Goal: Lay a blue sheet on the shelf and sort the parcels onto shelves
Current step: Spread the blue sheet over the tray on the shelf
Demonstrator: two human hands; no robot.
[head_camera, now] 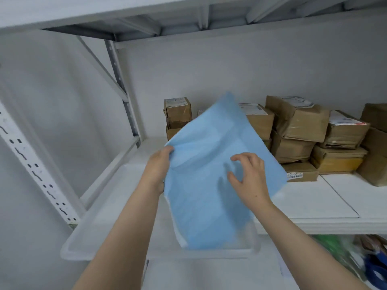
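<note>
head view: left hand (pixel 158 167) grips blue sheet (pixel 199 210) edge; right hand (pixel 250 177) fingers spread loose above.

The sheet (pixel 209 185) is hanging tilted in front of the shelf (pixel 314 201), over a tub (pixel 83 243) that is sitting at the shelf's left end. The left hand (pixel 159 166) is gripping the sheet's left edge, and the right hand (pixel 249 176) is hovering just before its right half. Parcels (pixel 303 126) are sitting stacked along the back of the shelf, behind and right of the sheet. An upper shelf (pixel 83 9) is running overhead, and a post (pixel 31 164) is standing left of the tub.
</note>
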